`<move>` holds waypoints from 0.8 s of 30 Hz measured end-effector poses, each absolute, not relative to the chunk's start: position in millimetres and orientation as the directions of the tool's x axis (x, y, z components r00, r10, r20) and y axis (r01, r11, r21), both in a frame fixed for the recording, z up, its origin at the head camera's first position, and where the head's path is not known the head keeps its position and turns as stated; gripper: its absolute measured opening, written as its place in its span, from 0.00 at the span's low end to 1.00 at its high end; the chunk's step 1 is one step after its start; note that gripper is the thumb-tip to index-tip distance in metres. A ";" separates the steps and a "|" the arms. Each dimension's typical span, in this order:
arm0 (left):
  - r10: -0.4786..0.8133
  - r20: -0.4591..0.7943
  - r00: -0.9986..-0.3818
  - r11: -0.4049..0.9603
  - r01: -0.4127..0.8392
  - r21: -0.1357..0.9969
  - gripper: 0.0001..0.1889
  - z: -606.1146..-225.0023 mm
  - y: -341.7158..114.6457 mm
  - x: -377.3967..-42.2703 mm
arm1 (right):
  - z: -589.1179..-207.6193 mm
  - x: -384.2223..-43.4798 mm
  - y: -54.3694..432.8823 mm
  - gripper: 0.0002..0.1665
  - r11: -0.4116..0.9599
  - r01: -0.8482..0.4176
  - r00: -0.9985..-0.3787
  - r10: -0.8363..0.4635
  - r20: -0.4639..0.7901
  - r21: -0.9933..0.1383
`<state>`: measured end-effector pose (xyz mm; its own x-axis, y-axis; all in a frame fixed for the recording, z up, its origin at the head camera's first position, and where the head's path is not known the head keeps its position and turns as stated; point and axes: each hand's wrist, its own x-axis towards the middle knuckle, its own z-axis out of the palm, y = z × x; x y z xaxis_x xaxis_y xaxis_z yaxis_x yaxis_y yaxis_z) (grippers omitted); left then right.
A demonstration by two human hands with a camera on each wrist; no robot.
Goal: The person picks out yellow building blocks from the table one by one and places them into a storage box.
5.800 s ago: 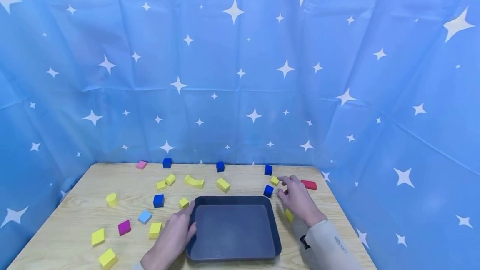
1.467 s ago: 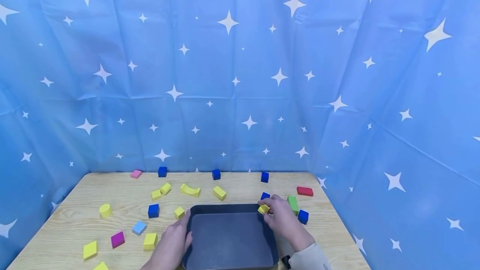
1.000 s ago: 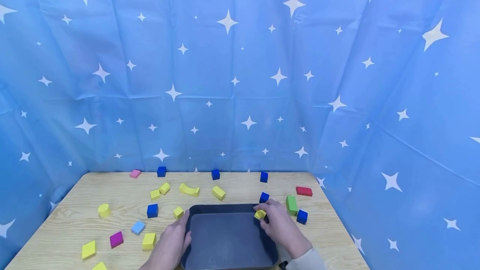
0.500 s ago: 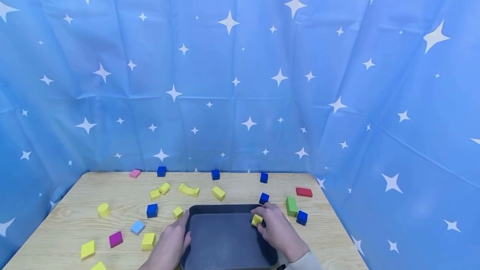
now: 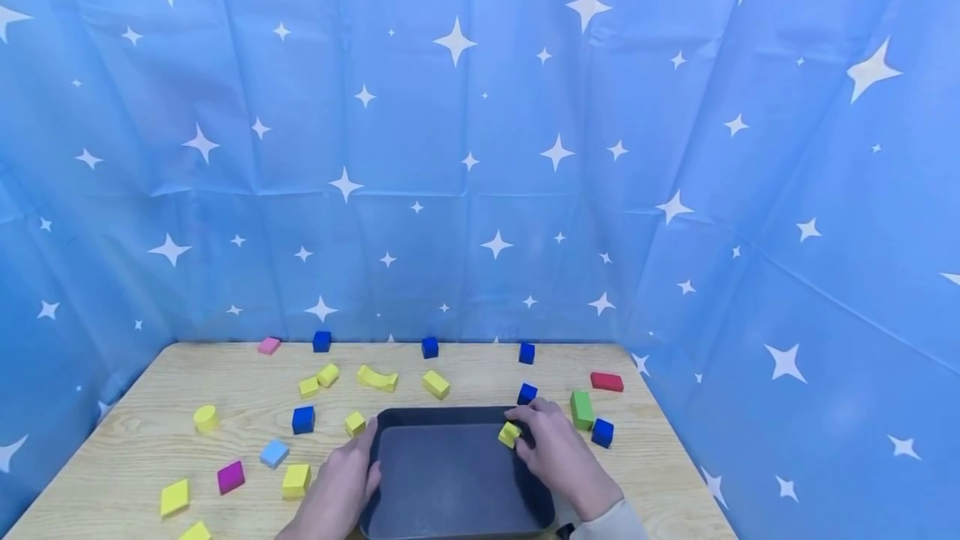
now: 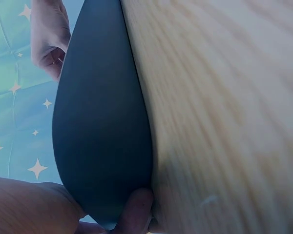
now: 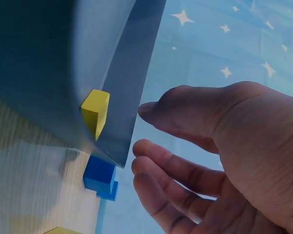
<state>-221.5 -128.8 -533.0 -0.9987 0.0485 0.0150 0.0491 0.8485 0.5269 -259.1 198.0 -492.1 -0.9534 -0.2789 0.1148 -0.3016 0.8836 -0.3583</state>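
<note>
In the head view, my left hand [image 5: 341,477] grips the left side of a dark grey tray [image 5: 457,532]. The left wrist view shows its fingertip [image 6: 136,209] against the tray's outer wall. My right hand [image 5: 558,452] hovers over the tray's far right corner, thumb and fingers spread apart. Just off those fingers, a yellow block [image 5: 509,434] lies in that corner. From the right wrist, a gap is visible between this yellow block [image 7: 95,113] and the right hand [image 7: 200,146]. Beyond the rim by the right hand sits a blue cube [image 5: 527,393].
Right of the tray are a green block [image 5: 582,411], a blue cube [image 5: 602,432] and a red block [image 5: 607,382]. Several yellow, blue, pink and purple blocks, including a yellow arch [image 5: 377,379], lie left and behind. A blue star-patterned curtain [image 5: 480,148] encloses the table.
My right hand has taken the yellow block from the table's back right, carried it over the rim and let it go inside the tray. The left hand has stayed on the tray.
</note>
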 end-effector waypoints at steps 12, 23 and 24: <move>0.053 0.025 -0.998 0.850 0.058 0.523 0.34 -532.9 -128.3 -221.6 | -490.9 -259.7 203.1 0.21 0.886 -0.285 -0.958 -0.253 0.134 -0.366; 0.053 0.032 -0.998 0.856 0.062 0.513 0.34 -531.9 -128.9 -221.1 | -488.6 -256.6 213.5 0.22 0.883 -0.239 -0.971 -0.213 0.109 -0.404; 0.052 0.033 -0.998 0.857 0.061 0.512 0.34 -531.7 -129.0 -220.6 | -488.4 -256.0 215.0 0.22 0.885 -0.229 -0.973 -0.203 0.107 -0.404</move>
